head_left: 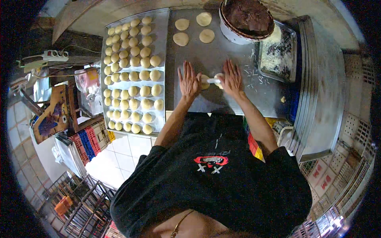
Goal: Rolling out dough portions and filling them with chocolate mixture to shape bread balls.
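Note:
My left hand and my right hand lie flat, fingers stretched, over the two ends of a short white rolling pin. Under the pin are pale dough pieces, partly hidden by pin and hands, on a dark metal worktop. Four flattened dough rounds sit beyond my hands at the back left of that worktop.
A large tray at left bears rows of several dough balls. A tub of brown paste and a pan with white shreds stand back right, beside stacked trays. A power strip hangs far left.

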Motion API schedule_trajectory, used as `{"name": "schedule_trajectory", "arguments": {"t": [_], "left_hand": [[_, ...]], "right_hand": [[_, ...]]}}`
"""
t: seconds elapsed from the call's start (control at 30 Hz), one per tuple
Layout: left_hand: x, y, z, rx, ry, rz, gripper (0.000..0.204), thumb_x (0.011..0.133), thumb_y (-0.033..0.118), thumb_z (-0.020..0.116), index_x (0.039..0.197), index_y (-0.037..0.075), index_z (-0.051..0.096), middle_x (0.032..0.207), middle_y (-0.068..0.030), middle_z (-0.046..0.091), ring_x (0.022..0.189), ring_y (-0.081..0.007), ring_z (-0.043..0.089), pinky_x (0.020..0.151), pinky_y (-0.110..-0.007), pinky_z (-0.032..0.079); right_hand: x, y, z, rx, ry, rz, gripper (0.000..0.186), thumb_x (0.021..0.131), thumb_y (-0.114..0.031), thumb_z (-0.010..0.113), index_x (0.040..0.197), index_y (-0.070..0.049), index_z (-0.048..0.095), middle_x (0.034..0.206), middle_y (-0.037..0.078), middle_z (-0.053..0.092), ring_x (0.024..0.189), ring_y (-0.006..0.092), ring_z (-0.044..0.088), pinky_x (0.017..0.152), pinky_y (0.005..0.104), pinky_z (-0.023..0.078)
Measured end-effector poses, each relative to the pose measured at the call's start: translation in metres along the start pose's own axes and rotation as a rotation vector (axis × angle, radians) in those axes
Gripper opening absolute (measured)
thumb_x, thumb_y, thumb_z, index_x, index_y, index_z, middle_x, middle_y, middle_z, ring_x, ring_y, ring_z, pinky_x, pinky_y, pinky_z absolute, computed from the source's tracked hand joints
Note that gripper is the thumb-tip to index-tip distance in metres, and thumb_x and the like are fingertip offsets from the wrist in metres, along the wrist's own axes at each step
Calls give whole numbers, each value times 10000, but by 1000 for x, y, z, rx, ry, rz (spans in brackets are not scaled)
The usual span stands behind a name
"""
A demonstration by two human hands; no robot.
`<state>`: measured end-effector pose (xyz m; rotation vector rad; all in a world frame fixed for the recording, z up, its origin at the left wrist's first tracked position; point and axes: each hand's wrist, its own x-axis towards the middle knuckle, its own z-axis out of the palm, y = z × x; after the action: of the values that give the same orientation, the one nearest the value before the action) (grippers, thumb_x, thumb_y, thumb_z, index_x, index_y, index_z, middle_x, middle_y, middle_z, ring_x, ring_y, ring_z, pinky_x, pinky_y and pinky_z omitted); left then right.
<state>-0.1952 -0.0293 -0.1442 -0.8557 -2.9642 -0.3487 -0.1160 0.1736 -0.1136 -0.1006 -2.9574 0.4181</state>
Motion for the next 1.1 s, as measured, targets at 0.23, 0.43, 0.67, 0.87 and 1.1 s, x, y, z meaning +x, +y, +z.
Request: {"name": "schedule_trajectory", "arguments": {"t": [0.23, 0.43, 0.67, 0.87, 1.1], "left_hand": [[73, -17, -1, 174, 103, -31, 737, 938, 450, 390, 1450, -55, 229, 1529, -188, 238, 1435, -301, 180, 1147, -547, 77], [-46, 15, -17, -135, -34, -22, 750, 920, 410, 476, 1452, -53, 220, 1529, -185, 231, 1425, -304, 209, 1156, -493, 128], [-105, -13, -33, -359, -256, 176, 547, 942, 316, 480, 1417, 60, 386, 1505, -151, 302, 1332, -328, 343, 1066, -485, 287], [-37, 1, -37, -164, 110, 43, 362, 852, 222, 599, 1201, 125, 606, 1274, -182, 535, 1090, -355, 525, 914, -441, 423], [-3, -3, -61, -846, -261, -134, 264, 733, 134, 735, 952, 49, 614, 805, -146, 650, 748, -384, 625, 632, -426, 502]], "right_hand": [[77, 21, 34, 100, 41, -1, 675, 933, -349, 494, 1412, 74, 274, 1445, 251, 348, 1354, 385, 317, 1125, 473, 251], [-33, -19, -9, 24, -92, -13, 689, 894, -275, 555, 1420, 70, 272, 1445, 255, 347, 1344, 391, 333, 1120, 464, 253], [-103, 1, 3, 289, -109, 3, 551, 876, -283, 596, 1313, 29, 473, 1416, 211, 383, 1295, 380, 368, 1073, 470, 281], [-31, -10, -4, -37, 147, 206, 333, 783, -131, 711, 1103, -58, 651, 1057, 160, 608, 1011, 349, 562, 887, 443, 435], [10, -20, -30, 681, -187, 311, 166, 786, -61, 685, 938, 6, 676, 827, 140, 679, 783, 253, 670, 699, 339, 506]]}}
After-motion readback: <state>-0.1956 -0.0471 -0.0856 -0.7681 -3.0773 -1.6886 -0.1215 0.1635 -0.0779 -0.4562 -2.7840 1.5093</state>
